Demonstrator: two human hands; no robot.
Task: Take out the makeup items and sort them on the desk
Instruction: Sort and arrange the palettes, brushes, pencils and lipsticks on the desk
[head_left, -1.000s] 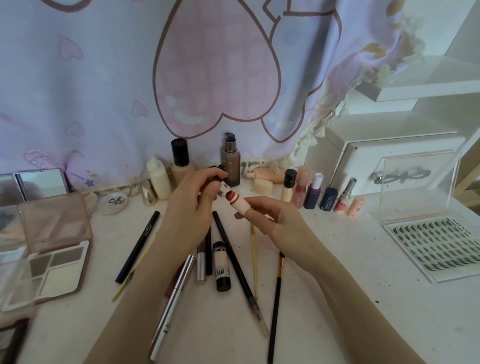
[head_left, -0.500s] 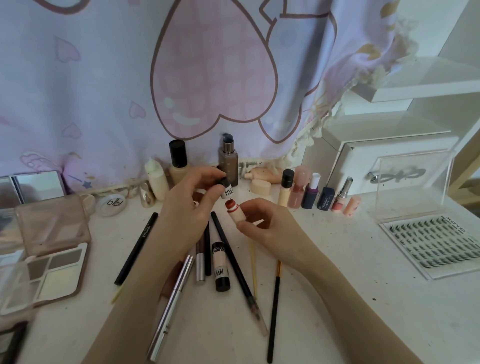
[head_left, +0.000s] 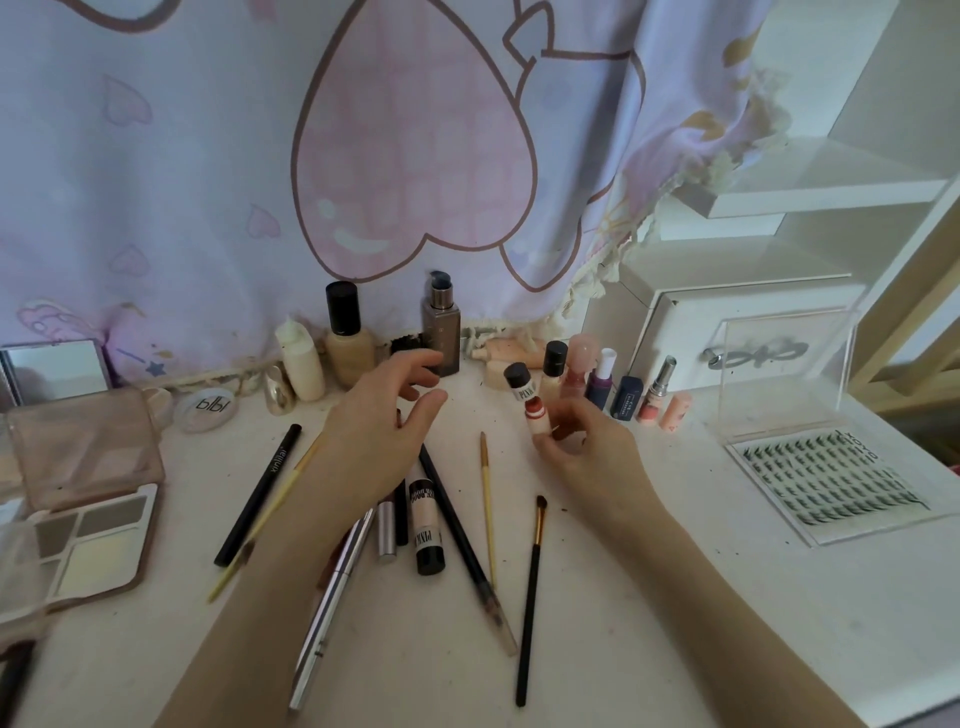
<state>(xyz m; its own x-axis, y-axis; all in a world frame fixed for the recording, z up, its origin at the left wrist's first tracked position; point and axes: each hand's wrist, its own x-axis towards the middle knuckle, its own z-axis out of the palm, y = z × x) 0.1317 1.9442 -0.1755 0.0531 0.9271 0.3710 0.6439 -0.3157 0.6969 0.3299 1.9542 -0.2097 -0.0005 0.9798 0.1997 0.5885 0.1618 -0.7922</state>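
Hands reach out over the white desk (head_left: 675, 649) from the bottom of the picture, both forearms bare. The right hand (head_left: 587, 452) is lifted a little, with its fingers and thumb curled round the bottom of a small lipstick (head_left: 532, 421). The lipstick stands up, tilted a bit to the left, with its red tip showing. Its black cap (head_left: 519, 382) sits right at the red tip, but it is hard to tell if the cap is on or only touching. The left hand (head_left: 384, 431) floats just left of the lipstick, apart from it. Its fingers are loosely bent and spread, and it holds nothing. Under the left hand lie pencils, brushes and a tube with a black end (head_left: 426, 525) on the desk. A row of small bottles (head_left: 602, 374) stands just behind the right hand.
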